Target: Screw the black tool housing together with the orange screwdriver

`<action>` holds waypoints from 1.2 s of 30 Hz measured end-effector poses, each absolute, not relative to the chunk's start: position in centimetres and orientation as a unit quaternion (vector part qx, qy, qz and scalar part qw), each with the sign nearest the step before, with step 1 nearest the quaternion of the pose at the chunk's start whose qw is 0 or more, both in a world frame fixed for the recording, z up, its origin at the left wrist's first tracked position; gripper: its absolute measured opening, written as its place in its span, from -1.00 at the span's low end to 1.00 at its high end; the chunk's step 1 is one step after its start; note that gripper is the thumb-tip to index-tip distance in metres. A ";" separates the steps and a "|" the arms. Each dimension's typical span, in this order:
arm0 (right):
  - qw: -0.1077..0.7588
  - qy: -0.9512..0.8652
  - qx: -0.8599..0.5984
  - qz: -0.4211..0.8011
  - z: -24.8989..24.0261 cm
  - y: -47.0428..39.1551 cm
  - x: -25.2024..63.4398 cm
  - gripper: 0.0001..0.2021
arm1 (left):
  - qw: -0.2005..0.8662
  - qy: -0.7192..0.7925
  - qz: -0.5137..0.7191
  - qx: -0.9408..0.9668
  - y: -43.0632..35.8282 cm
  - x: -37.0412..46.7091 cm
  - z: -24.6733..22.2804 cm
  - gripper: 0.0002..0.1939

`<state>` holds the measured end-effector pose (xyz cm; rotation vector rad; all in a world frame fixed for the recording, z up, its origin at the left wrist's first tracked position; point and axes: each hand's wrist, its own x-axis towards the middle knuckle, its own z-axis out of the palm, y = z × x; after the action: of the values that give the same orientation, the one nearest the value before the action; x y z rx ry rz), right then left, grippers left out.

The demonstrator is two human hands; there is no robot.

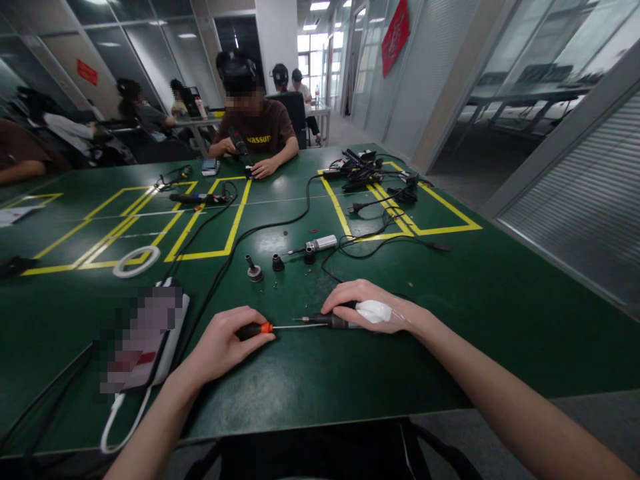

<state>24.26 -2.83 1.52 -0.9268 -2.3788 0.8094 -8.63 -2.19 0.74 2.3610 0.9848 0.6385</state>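
My left hand (233,340) is closed round the black and orange handle of a screwdriver (267,328), whose thin shaft points right. Its tip end lies beside a dark soldering iron (334,321). My right hand (370,305) has its fingers round the iron's body, the metal tip pointing left. A white patch (374,311) covers part of the back of that hand. Beyond the hands stand a round metal part with a stem (255,270), a small black cone-shaped part (277,262) and a silver cylinder (327,243) with a thin rod.
On the green table (425,373), a phone (145,340) with a white cable lies left. Behind it is a tape roll (136,261). Black cables (260,228) cross the middle; a tangled pile (357,170) lies back right. Across sits a person (260,127) holding a tool.
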 end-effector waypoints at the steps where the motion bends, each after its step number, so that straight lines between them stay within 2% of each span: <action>1: 0.230 -0.865 -0.336 0.294 1.6 -2.8 24.2 -0.75 | 0.249 0.362 0.234 0.867 -2.2 -8.6 0.8 -0.75; 22: 0.224 -0.864 -0.339 0.298 1.6 -2.7 24.3 -0.74 | 0.242 0.352 0.229 0.875 -2.1 -8.5 0.8 -0.69; 27: 0.228 -0.865 -0.336 0.296 1.7 -2.8 24.2 -0.74 | 0.256 0.371 0.222 0.865 -2.4 -8.1 1.1 -0.73; 33: 0.231 -0.863 -0.336 0.298 1.6 -2.8 24.3 -0.74 | 0.268 0.393 0.232 0.848 -2.9 -7.8 1.1 -0.88; 36: 0.230 -0.863 -0.336 0.299 1.5 -2.8 24.3 -0.75 | 0.273 0.394 0.240 0.844 -2.9 -8.0 0.8 -0.85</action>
<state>24.32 -2.78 1.51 -0.9255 -2.3736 0.8211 -7.97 -2.89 0.83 2.2724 1.0601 0.6453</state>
